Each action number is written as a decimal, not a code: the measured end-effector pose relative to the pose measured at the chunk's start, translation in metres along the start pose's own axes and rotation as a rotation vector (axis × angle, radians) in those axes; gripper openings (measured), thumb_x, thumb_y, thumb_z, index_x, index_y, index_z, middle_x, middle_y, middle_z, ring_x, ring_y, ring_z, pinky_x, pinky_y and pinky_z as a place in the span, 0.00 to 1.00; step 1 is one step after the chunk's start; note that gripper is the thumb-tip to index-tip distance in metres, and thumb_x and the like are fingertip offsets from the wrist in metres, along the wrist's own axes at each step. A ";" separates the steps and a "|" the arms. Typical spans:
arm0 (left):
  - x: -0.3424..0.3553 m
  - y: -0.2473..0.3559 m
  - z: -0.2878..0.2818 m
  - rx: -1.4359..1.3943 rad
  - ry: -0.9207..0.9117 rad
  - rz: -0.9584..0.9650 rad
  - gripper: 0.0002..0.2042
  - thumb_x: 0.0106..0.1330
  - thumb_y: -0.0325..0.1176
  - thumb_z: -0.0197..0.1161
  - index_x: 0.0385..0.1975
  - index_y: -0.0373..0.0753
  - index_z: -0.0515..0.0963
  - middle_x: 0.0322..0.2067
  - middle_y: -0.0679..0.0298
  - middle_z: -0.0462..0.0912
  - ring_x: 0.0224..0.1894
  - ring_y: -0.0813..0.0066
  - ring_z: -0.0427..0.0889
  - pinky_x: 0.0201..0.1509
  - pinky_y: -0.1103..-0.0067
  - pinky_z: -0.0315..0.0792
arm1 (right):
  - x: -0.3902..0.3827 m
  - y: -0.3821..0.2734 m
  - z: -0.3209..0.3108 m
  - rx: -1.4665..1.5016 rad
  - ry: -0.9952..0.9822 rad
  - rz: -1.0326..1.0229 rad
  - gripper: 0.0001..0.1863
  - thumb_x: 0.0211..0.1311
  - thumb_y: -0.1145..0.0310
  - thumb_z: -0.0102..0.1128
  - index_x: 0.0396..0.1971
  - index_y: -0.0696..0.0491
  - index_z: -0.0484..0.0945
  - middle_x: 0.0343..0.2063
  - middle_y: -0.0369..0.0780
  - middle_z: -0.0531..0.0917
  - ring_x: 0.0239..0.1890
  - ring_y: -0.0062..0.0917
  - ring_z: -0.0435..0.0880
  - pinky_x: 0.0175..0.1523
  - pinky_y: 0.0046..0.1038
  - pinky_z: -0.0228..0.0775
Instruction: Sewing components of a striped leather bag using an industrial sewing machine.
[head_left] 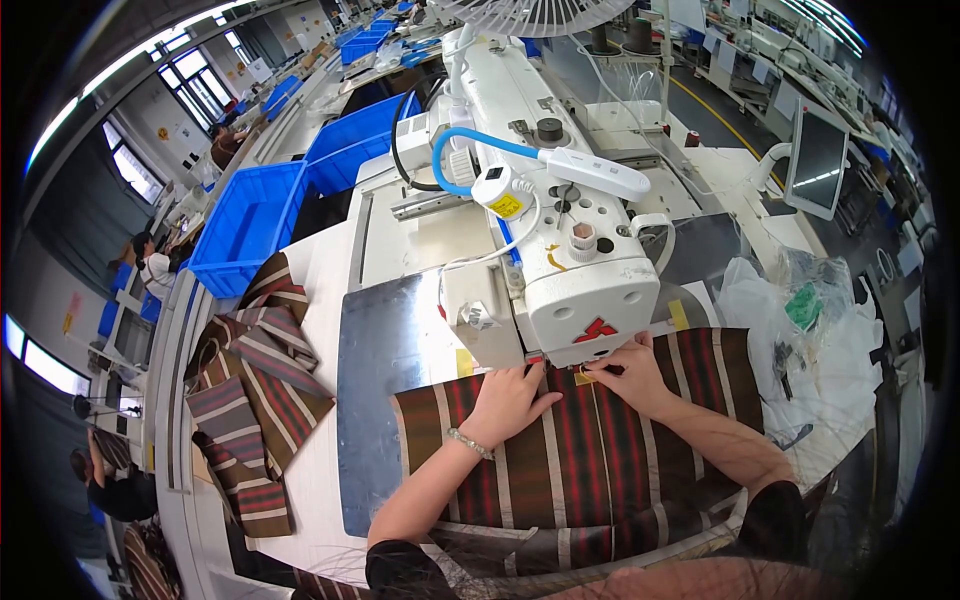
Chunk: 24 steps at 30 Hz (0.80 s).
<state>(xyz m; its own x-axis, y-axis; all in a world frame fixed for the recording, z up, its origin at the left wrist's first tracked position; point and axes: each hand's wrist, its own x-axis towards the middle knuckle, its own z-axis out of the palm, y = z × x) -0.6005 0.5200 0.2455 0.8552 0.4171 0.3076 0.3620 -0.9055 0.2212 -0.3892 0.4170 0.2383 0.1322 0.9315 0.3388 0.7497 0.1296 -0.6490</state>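
A striped brown, red and cream fabric panel (530, 455) lies under the head of a white sewing machine (590, 285). My left hand (503, 405) rests on the panel's far edge, left of the machine's needle area, its fingers stretched forward and its thumb apart. To the right, my right hand (635, 380) has thumb and forefinger pinched together close under the machine head. A small yellow piece (584, 379) lies by those fingertips; whether they grip it is unclear. The machine head hides the needle and some of my fingertips.
More striped fabric pieces (262, 400) lie heaped on the left of the table. Beyond them stand blue bins (245, 225). Clear plastic bags (810, 340) sit at the right, below a screen on an arm (818, 160). Other people work along the far left.
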 end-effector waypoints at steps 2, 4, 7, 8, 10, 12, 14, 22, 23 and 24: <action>0.001 0.001 0.003 -0.024 -0.010 -0.032 0.22 0.60 0.48 0.62 0.44 0.34 0.74 0.36 0.54 0.74 0.39 0.57 0.74 0.46 0.68 0.66 | -0.001 0.003 0.001 0.086 0.041 0.008 0.05 0.47 0.64 0.68 0.22 0.50 0.84 0.27 0.33 0.80 0.39 0.24 0.75 0.51 0.35 0.49; 0.002 0.001 0.008 -0.064 -0.029 -0.004 0.22 0.60 0.47 0.61 0.45 0.36 0.75 0.37 0.53 0.74 0.41 0.56 0.74 0.46 0.68 0.67 | -0.001 0.002 -0.001 0.079 0.047 0.031 0.06 0.46 0.64 0.68 0.22 0.50 0.84 0.31 0.34 0.79 0.43 0.25 0.73 0.51 0.34 0.49; 0.006 -0.002 0.014 -0.123 -0.049 0.041 0.21 0.61 0.47 0.61 0.48 0.40 0.75 0.39 0.51 0.74 0.43 0.53 0.75 0.47 0.67 0.68 | -0.001 0.002 -0.001 0.072 0.042 0.055 0.07 0.45 0.63 0.70 0.22 0.50 0.84 0.38 0.34 0.75 0.48 0.27 0.69 0.53 0.35 0.49; 0.008 -0.002 0.014 -0.145 -0.050 0.061 0.20 0.62 0.47 0.60 0.50 0.43 0.75 0.40 0.50 0.74 0.43 0.52 0.75 0.48 0.66 0.69 | -0.001 0.002 0.000 0.070 0.032 0.059 0.08 0.45 0.62 0.70 0.22 0.50 0.84 0.41 0.35 0.73 0.50 0.28 0.68 0.53 0.35 0.48; 0.013 -0.002 0.015 -0.176 -0.114 0.024 0.20 0.62 0.47 0.60 0.50 0.45 0.76 0.40 0.49 0.74 0.41 0.52 0.77 0.45 0.66 0.71 | -0.001 0.003 0.000 0.065 0.036 0.060 0.08 0.45 0.62 0.70 0.23 0.50 0.84 0.41 0.35 0.73 0.50 0.28 0.68 0.54 0.36 0.48; 0.016 -0.001 0.013 -0.206 -0.178 -0.013 0.19 0.62 0.47 0.59 0.51 0.47 0.76 0.39 0.49 0.75 0.40 0.52 0.78 0.42 0.66 0.73 | -0.001 0.004 0.000 0.060 0.038 0.062 0.08 0.46 0.62 0.70 0.23 0.50 0.84 0.41 0.35 0.74 0.51 0.28 0.68 0.55 0.36 0.48; 0.019 0.001 0.010 -0.137 -0.201 -0.022 0.18 0.62 0.47 0.59 0.50 0.49 0.76 0.37 0.51 0.77 0.33 0.54 0.81 0.35 0.67 0.76 | -0.001 0.004 -0.001 0.066 0.017 0.060 0.08 0.46 0.63 0.70 0.25 0.50 0.85 0.42 0.36 0.74 0.52 0.29 0.67 0.56 0.37 0.47; 0.018 0.005 0.007 -0.050 -0.140 -0.013 0.13 0.64 0.46 0.57 0.41 0.49 0.80 0.26 0.57 0.79 0.27 0.59 0.81 0.27 0.69 0.76 | -0.014 0.005 -0.016 -0.236 -0.082 -0.262 0.13 0.48 0.66 0.68 0.38 0.45 0.84 0.31 0.33 0.69 0.39 0.25 0.69 0.46 0.32 0.53; 0.018 0.005 0.008 -0.062 -0.180 -0.048 0.12 0.64 0.46 0.57 0.38 0.48 0.81 0.24 0.58 0.79 0.27 0.60 0.81 0.26 0.69 0.76 | -0.016 0.005 -0.017 -0.289 -0.106 -0.279 0.15 0.48 0.66 0.67 0.40 0.43 0.83 0.29 0.33 0.68 0.37 0.25 0.68 0.43 0.31 0.54; 0.017 0.004 0.009 -0.063 -0.182 -0.050 0.12 0.64 0.46 0.57 0.38 0.48 0.81 0.24 0.58 0.79 0.27 0.60 0.81 0.26 0.69 0.76 | -0.016 0.006 -0.018 -0.257 -0.117 -0.275 0.17 0.48 0.67 0.68 0.42 0.42 0.82 0.29 0.33 0.68 0.37 0.24 0.68 0.42 0.31 0.53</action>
<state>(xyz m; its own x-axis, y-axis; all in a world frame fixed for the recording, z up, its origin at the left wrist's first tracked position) -0.5810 0.5230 0.2430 0.8917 0.4355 0.1236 0.3869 -0.8749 0.2914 -0.3754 0.3972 0.2416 -0.1604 0.9082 0.3865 0.8867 0.3046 -0.3479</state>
